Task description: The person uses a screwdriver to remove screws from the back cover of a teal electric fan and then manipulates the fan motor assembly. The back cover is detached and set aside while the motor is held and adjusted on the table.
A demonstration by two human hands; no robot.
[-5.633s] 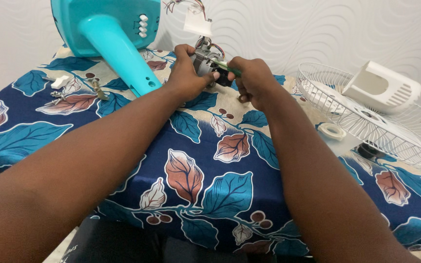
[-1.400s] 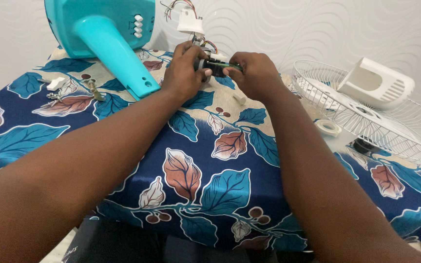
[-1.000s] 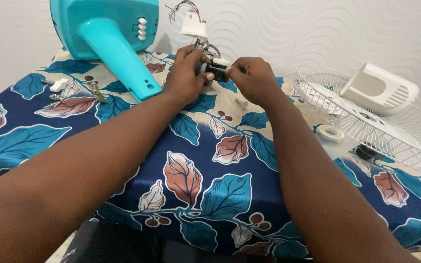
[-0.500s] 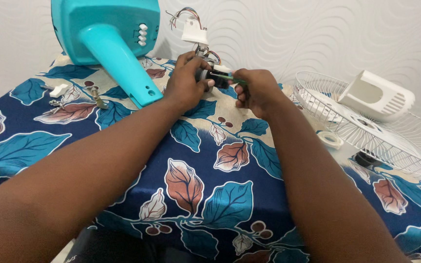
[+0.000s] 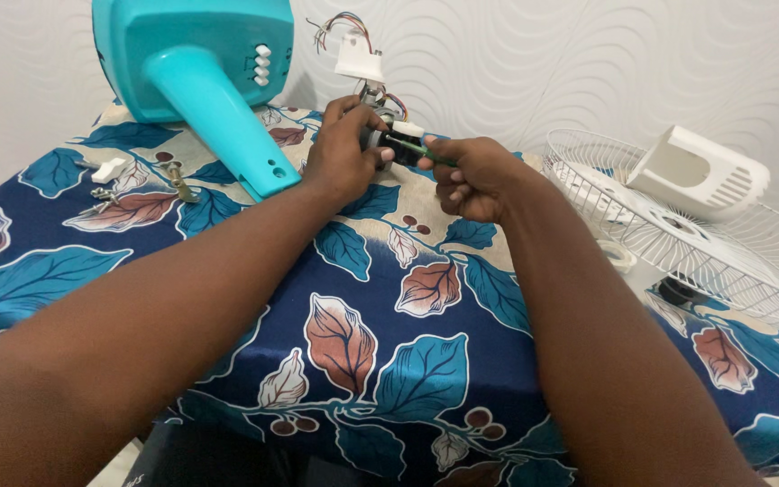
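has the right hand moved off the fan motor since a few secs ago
No. The right hand stays close beside the small motor, gripping a green-handled screwdriver pointed into it, at the same spot on the leaf-print cloth.

1. I see no packages anywhere on the table from here.
2. I see no labels or signs either, near or far.
3. I see no screens at all.

Single head cam, looks forward and down along both forearms, close over the cloth-covered surface; wall behind fills the top of frame.
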